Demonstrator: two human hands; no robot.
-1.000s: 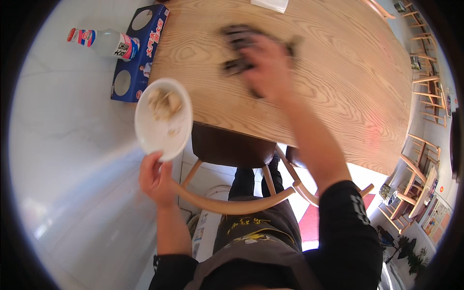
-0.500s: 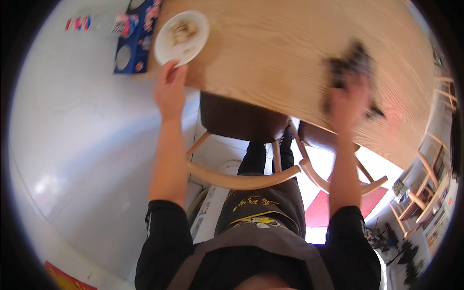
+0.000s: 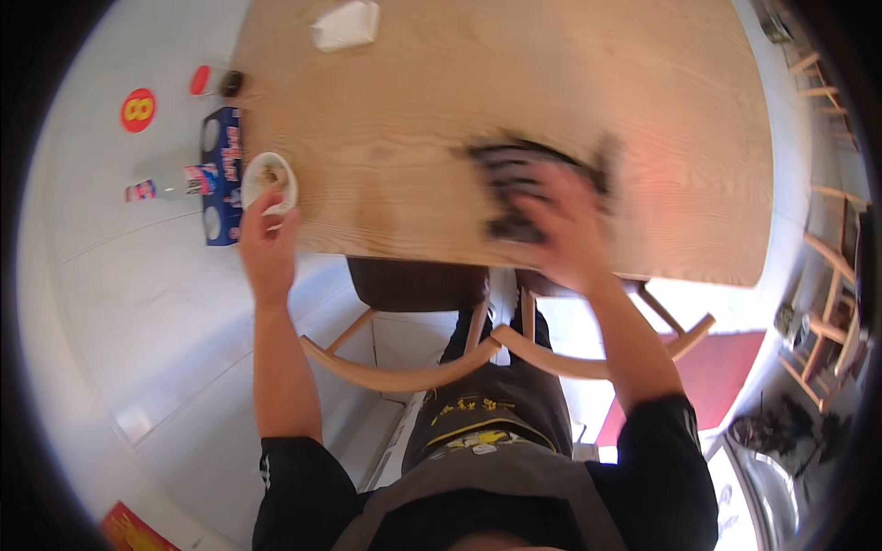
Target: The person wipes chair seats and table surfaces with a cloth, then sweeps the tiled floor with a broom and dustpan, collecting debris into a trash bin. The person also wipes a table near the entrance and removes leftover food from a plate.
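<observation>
At the table's left end, my left hand (image 3: 267,246) pinches the near rim of a small white dish (image 3: 291,187). Brownish food scraps (image 3: 271,174) lie in it. My right hand (image 3: 571,220) presses a dark striped cloth (image 3: 514,174) flat against the wooden tabletop (image 3: 395,129), its fingers spread over the cloth. Both the cloth and the right hand are smeared by motion.
A blue box (image 3: 220,179), a clear bottle (image 3: 175,185) and a red-lidded jar (image 3: 213,82) stand along the left edge. A white packet (image 3: 346,26) lies farther back. Two chairs (image 3: 418,282) are tucked at the near edge.
My view has turned, showing more of the far and left table. My right hand has swept the cloth leftward across the wood. My left hand still holds the dish, now beside the blue box.
</observation>
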